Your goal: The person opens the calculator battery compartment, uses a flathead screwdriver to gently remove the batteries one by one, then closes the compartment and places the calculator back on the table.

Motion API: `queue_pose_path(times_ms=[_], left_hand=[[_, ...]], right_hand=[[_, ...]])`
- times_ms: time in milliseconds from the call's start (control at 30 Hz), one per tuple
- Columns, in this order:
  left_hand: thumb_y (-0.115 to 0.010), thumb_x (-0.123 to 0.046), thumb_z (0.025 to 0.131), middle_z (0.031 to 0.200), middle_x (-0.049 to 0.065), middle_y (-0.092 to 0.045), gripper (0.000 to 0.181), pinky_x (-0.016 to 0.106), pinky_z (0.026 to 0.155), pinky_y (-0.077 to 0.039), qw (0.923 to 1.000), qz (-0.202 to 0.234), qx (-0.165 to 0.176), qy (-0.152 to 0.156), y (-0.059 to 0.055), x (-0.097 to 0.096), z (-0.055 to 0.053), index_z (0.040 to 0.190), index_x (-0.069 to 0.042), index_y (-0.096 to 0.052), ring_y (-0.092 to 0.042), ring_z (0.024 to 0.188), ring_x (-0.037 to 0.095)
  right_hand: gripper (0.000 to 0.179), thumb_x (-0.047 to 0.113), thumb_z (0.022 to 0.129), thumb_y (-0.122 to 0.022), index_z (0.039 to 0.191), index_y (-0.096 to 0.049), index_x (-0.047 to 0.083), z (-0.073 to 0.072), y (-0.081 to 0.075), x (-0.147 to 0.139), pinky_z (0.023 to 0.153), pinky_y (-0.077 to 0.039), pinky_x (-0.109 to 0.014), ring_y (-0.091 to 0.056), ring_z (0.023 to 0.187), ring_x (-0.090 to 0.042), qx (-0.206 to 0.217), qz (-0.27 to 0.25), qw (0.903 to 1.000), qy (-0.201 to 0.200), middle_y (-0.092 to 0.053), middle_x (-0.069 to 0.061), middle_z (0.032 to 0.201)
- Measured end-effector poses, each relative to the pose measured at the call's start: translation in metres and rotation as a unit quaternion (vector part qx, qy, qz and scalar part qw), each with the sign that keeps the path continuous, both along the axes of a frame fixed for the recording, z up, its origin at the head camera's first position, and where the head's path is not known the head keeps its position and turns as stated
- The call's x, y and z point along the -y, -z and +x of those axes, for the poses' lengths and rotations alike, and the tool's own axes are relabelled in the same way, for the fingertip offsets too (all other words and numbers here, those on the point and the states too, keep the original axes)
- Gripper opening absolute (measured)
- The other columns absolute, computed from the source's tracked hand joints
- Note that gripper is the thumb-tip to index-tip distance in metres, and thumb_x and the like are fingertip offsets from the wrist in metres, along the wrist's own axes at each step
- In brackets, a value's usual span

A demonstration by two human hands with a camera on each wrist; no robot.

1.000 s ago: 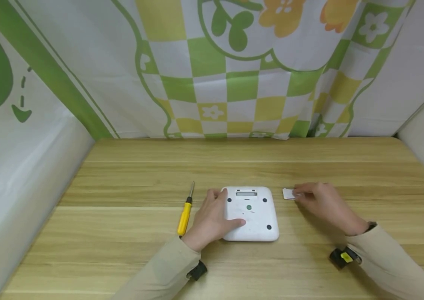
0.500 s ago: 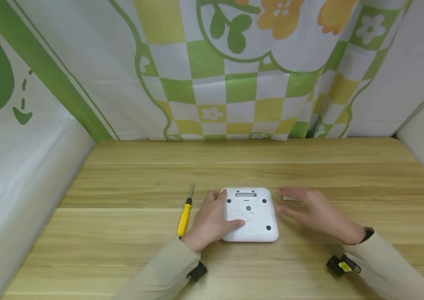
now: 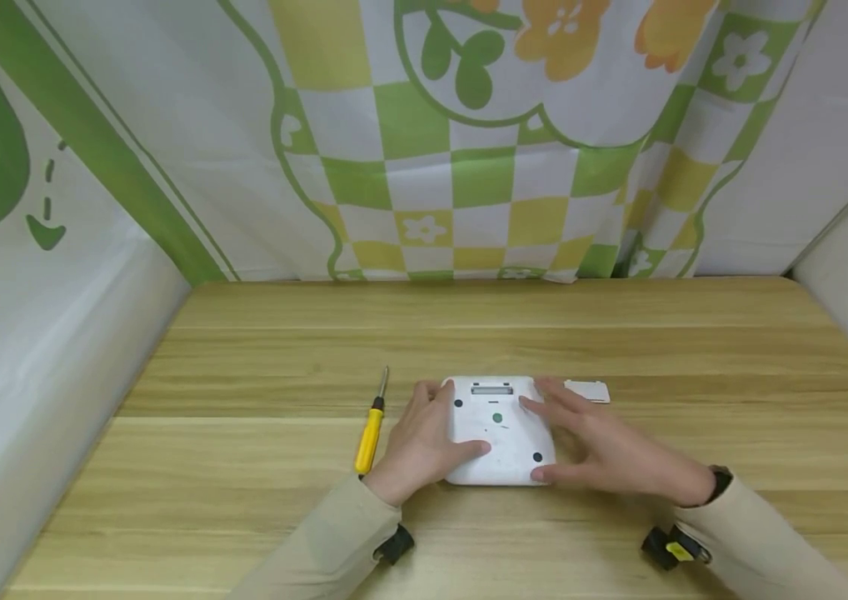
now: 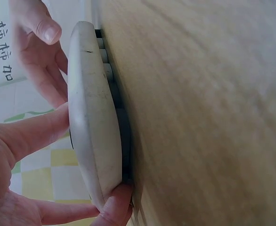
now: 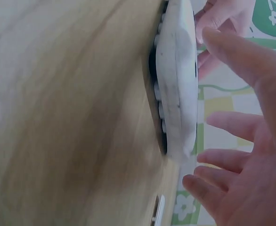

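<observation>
The left hand grasps the near side of the calculator, with the thumb on its back and fingers curled round its edge. The right hand is loose and holds nothing. Its fingers are spread out over the other side of the calculator, and I can't tell if any of them touch it.

The calculator is between the two hands, face down on the tabletop, with its buttons underneath. The step seems to be getting a good hold from both sides. To do it well, the right thumb and fingers should sit level with the left ones, so the calculator doesn't tip or slide. A soft squeeze should be enough, as hard pushing could press the buttons.

The battery slot is just past the left fingertips, with no cover on. Fingers should stay out of it. I can't tell if a battery is inside.

The little white lid is just past the right fingers, so the hand should take care not to bump it. The yellow screwdriver is near the left hand, on its outer side.
</observation>
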State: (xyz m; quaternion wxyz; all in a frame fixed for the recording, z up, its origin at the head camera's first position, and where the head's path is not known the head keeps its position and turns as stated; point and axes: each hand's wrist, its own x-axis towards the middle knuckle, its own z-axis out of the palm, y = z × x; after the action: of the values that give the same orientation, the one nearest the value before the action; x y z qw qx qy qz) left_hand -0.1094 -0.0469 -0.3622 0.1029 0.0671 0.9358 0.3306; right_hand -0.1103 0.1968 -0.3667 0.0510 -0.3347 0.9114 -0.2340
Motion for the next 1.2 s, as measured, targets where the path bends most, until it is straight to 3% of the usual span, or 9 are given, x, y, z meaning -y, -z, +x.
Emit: queue_pose_path(times_ms=[300,800,1000,1200], left_hand=[[-0.08,-0.034,0.077,0.142,0.023,-0.037,0.088,0.049,0.097,-0.045,1.0,-0.002,-0.001,0.003,-0.001,0.0,0.001,0.144,0.004,-0.037,-0.048,0.119,0.036],[-0.079,-0.033,0.078,0.144,0.023,-0.036,0.086,0.05,0.101,-0.043,0.9999,0.004,0.003,0.016,-0.003,0.007,0.004,0.144,0.004,-0.036,-0.049,0.12,0.037],[-0.076,-0.03,0.081,0.143,0.022,-0.039,0.075,0.049,0.103,-0.041,0.9992,0.022,0.006,0.034,-0.009,0.016,0.006,0.139,0.005,-0.044,-0.048,0.121,0.036],[-0.073,-0.029,0.084,0.138,0.02,-0.046,0.06,0.051,0.105,-0.038,0.9993,0.004,-0.014,0.035,-0.014,0.029,0.007,0.132,0.001,-0.053,-0.046,0.126,0.037]], right_hand=[[0.081,0.06,0.082,-0.064,0.144,-0.044,0.011,0.006,0.004,0.011,0.103,-0.038,-0.055,-0.031,0.139,-0.041,0.026,-0.003,0.9996,0.008,-0.023,-0.018,0.157],[0.075,0.044,0.079,-0.075,0.139,-0.05,0.006,0.006,0.004,0.019,0.102,-0.04,-0.055,-0.036,0.135,-0.043,0.017,0.005,0.9995,0.025,-0.029,-0.021,0.154],[0.075,0.045,0.08,-0.074,0.139,-0.05,0.006,0.005,0.005,0.018,0.102,-0.04,-0.054,-0.037,0.135,-0.043,0.012,0.005,0.9997,0.022,-0.029,-0.021,0.154],[0.075,0.045,0.08,-0.074,0.138,-0.05,0.004,0.005,0.004,0.018,0.101,-0.04,-0.056,-0.038,0.132,-0.046,0.0,0.004,0.9998,0.017,-0.03,-0.023,0.152]])
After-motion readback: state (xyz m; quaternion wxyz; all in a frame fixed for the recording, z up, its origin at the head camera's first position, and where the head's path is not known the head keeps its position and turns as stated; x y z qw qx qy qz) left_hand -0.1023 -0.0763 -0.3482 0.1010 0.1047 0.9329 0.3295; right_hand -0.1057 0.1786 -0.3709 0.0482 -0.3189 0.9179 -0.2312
